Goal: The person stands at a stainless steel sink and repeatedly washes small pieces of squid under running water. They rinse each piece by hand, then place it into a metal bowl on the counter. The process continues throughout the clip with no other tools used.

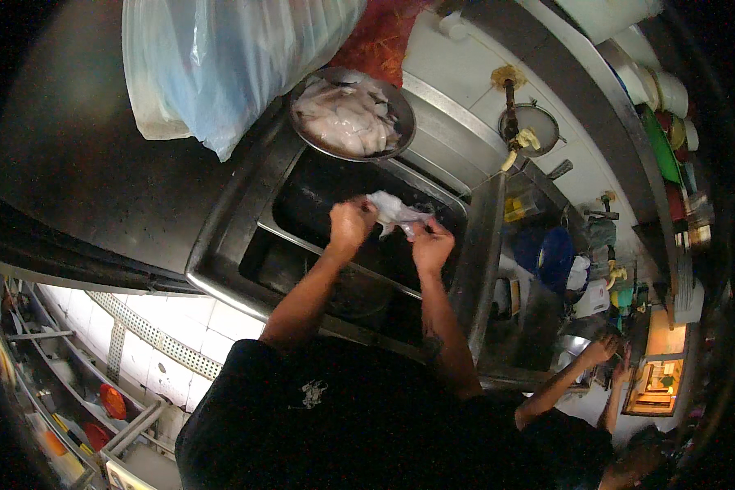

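Note:
A limp, whitish, wet piece of raw flesh [392, 211], which looks like squid, is stretched between my two hands above the dark sink basin [302, 184]. My left hand [353, 224] pinches its left end with fingers closed. At the other end, my right hand [431, 245] grips a thin, translucent part of it. Beyond my left hand, a round metal bowl [406, 147] heaped with similar pale, glossy pieces [347, 118] rests at the far edge of the sink.
A large translucent plastic bag [229, 65] stands on the dark metal counter [73, 180] at left, with a red mesh sack [384, 37] behind the bowl. A tap [510, 135] with yellow wrapping juts from the tiled wall. At lower right, another person's hands [603, 349] work near a metal pan.

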